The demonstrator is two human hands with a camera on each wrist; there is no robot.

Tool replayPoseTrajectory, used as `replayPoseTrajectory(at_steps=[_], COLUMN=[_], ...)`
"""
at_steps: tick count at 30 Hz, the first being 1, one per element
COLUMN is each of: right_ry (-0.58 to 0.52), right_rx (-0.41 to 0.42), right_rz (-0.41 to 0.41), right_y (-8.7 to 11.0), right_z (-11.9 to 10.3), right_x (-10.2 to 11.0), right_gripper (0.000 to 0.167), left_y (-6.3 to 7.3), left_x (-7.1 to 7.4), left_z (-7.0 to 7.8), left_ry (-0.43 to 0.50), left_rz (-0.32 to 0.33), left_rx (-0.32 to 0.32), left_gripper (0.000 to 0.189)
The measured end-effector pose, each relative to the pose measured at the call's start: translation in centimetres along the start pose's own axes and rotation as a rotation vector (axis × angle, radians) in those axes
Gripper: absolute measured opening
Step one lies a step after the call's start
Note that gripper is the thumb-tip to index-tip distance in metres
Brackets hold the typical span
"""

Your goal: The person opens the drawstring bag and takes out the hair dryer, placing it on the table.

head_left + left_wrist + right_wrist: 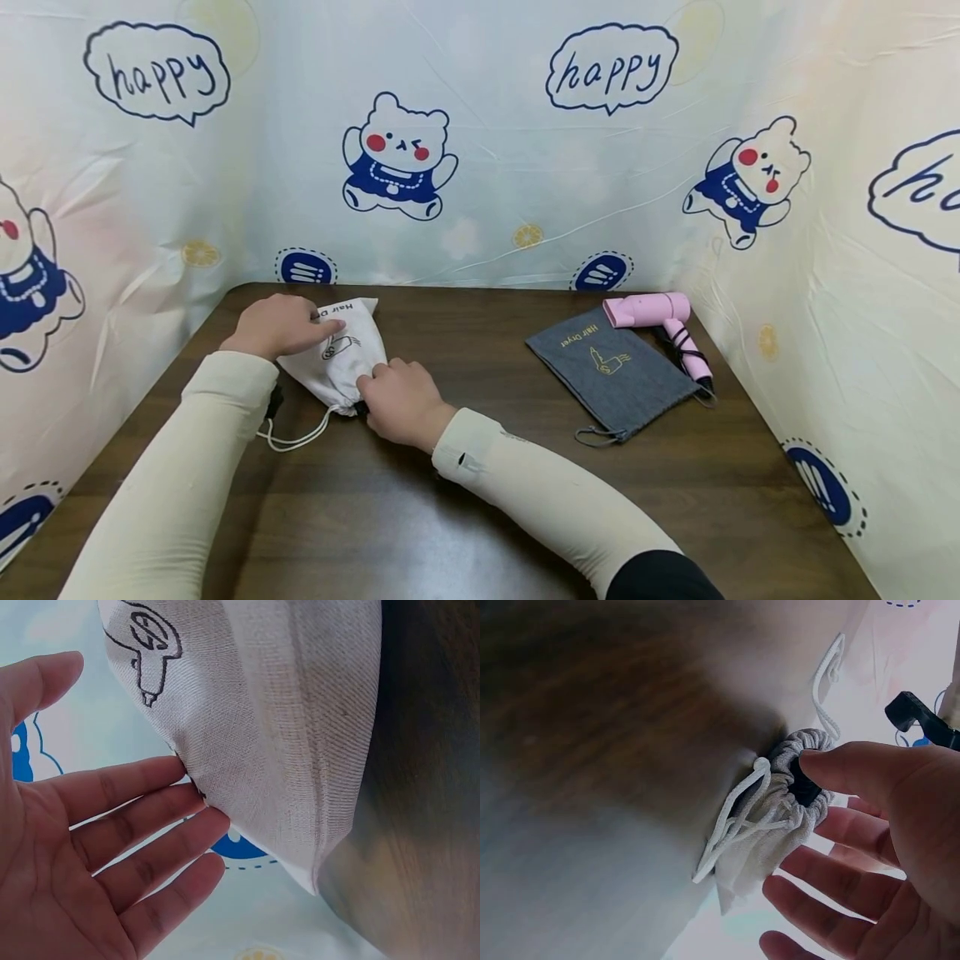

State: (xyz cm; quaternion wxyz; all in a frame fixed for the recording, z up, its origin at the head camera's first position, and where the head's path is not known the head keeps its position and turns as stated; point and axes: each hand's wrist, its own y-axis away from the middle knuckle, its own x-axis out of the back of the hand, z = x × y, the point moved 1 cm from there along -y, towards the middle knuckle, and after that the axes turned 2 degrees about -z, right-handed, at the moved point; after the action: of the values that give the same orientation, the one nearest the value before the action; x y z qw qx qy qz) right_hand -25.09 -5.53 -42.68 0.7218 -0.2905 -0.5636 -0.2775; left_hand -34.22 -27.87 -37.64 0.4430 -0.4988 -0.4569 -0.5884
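Observation:
A white drawstring bag [341, 367] printed with a hair dryer picture lies at the left of the table, its gathered mouth towards me. My left hand [279, 325] is at its far left side; in the left wrist view the fingers [161, 825] are spread and nearly straight, tips touching the cloth. With my right hand [405, 404] I pinch the mouth's rim, the thumb [847, 761] over the opening and the index finger behind it. Something black [804, 784] shows inside the mouth. White cords [735, 817] hang loose from the rim.
At the right of the table [465, 350] lies a flat grey drawstring bag [592, 367] lettered "Hair Dryer". A pink hair dryer [645, 310] rests across its far edge, black cord wound round the handle. A printed curtain [487, 167] closes off the back and sides.

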Motion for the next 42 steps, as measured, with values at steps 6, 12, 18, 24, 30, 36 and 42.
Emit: replayPoseTrajectory(at_steps=[6,12,18,24,30,36,42], right_ry=[0.007,0.005,0.008,0.007,0.015,0.026,0.028], right_rx=[-0.006,-0.009,-0.013,-0.011,0.002,0.01,0.022], right_rz=[0.007,0.019,0.051,0.072,0.092,0.102,0.113], right_y=[0.6,1.2,1.9,2.7,3.4,4.6,5.9], right_z=[0.4,0.5,0.6,0.6,0.8,1.4,2.1], right_x=[0.1,0.0,0.1,0.1,0.2,0.4,0.2], right_gripper=[0.025,0.023,0.019,0.015,0.012,0.013,0.011], left_y=[0.3,0.4,0.5,0.7,0.7,0.6,0.6], left_x=[0.3,-0.1,-0.2,-0.2,-0.1,-0.2,-0.4], left_z=[0.5,0.8,1.3,2.0,2.5,3.3,4.2], left_ry=[-0.007,0.0,0.007,0.022,-0.001,-0.015,-0.024], left_rz=[0.007,0.02,0.049,0.052,0.066,0.069,0.073], left_rx=[-0.02,-0.035,-0.057,-0.088,-0.12,-0.126,-0.13], left_gripper=[0.066,0.047,0.033,0.04,0.027,0.034,0.036])
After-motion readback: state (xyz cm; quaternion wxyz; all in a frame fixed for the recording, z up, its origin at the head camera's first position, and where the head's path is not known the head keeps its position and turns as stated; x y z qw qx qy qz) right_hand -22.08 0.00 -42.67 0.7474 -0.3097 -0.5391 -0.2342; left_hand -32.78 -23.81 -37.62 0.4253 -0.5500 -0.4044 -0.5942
